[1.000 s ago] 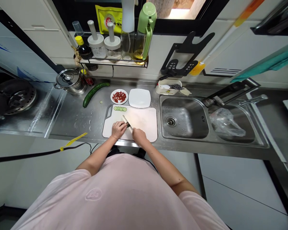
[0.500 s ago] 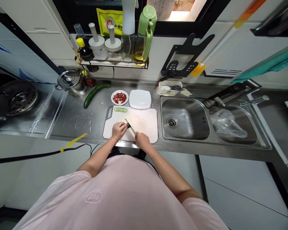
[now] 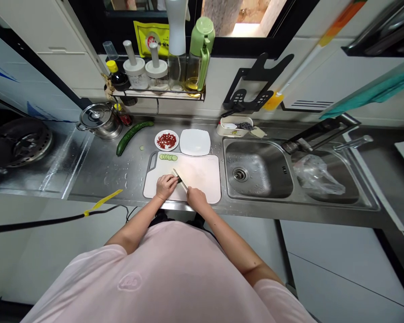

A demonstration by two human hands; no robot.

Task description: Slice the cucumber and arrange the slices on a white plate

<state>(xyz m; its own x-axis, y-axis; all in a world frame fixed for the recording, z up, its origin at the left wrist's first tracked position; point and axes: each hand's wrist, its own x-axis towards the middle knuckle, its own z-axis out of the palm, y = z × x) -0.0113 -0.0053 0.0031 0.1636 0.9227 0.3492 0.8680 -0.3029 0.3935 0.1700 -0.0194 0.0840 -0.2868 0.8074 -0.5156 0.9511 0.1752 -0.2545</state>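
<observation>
My right hand (image 3: 196, 199) is closed round the handle of a kitchen knife (image 3: 180, 175), its blade slanting up and left over the white cutting board (image 3: 205, 177). Against the blade's left side, my left hand (image 3: 166, 186) pinches a small dark green piece of cucumber (image 3: 179, 180), mostly hidden by fingers and blade. Along the board's upper left lies an overlapping row of pale green cucumber slices (image 3: 168, 157). Beyond the board are a small white plate (image 3: 156, 141) of chopped red pieces (image 3: 166, 141) and a bare white square plate (image 3: 195, 142). A whole cucumber (image 3: 130, 137) rests on the counter, left of them.
A lidded steel pot (image 3: 99, 120) stands at the back left, with a wok (image 3: 16, 139) further left. The double sink (image 3: 259, 168) is on the right, a plastic bag (image 3: 318, 175) in its far basin. Above the counter, a rack (image 3: 161, 93) carries bottles and jars.
The view has tilted slightly. The knife and my right hand have shifted a little to the left relative to the board; both hands keep their grip.
</observation>
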